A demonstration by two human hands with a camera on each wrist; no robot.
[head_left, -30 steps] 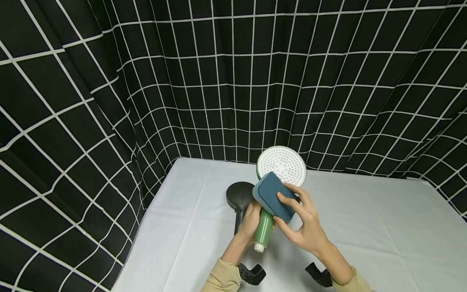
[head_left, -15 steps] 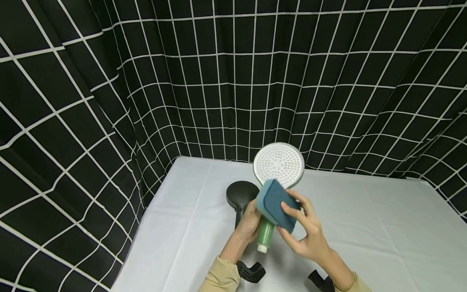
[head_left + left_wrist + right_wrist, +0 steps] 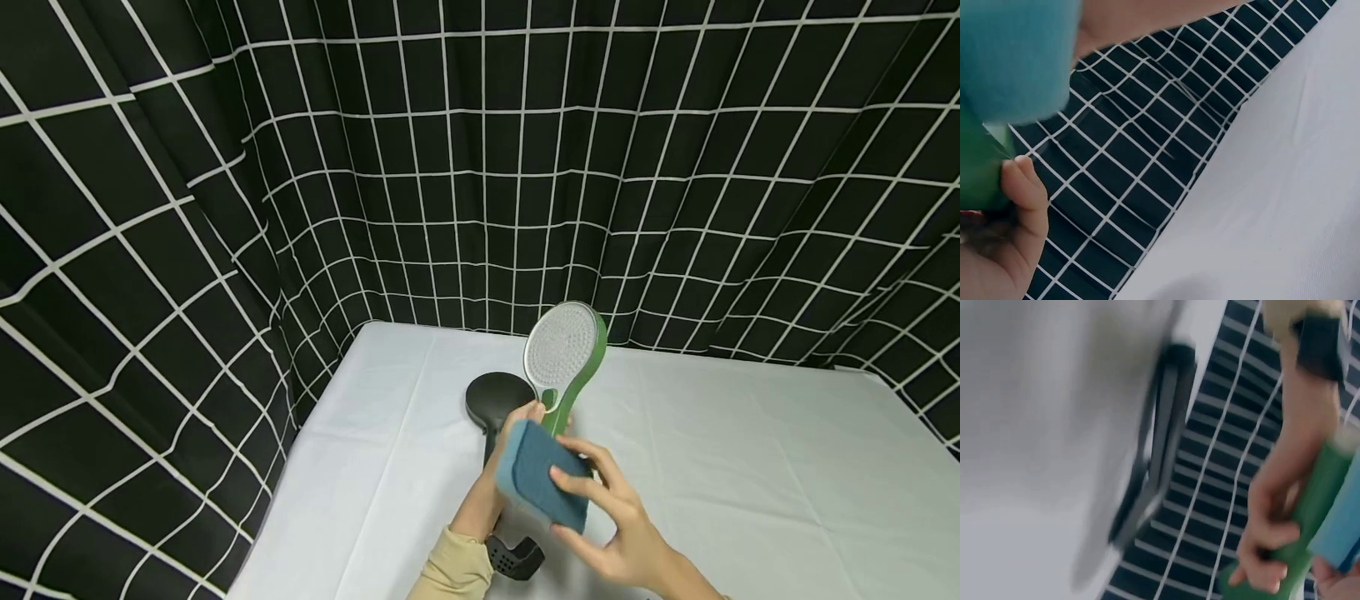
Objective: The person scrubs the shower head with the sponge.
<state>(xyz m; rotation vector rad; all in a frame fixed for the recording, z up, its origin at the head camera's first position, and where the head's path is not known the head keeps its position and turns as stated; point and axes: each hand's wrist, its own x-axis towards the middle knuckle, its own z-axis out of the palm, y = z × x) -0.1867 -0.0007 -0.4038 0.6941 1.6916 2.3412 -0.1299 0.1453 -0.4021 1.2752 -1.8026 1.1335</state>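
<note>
A green handheld shower head with a pale, nozzle-dotted face is held up at a tilt in my left hand. In the right wrist view, the fingers of that hand wrap round its green handle. My right hand pinches a blue sponge between thumb and fingers. The sponge sits in front of the handle and hides its lower part in the head view. In the left wrist view the sponge is blurred, close above the green handle; whether they touch I cannot tell.
A black shower head lies on the white-covered table, behind and left of my left hand. Black curtains with a white grid surround the table at the back and sides. A black strap piece sits at the left wrist.
The shower head has turned so its face points left and its green side shows. My right hand has moved the sponge down the handle, closer to me.
</note>
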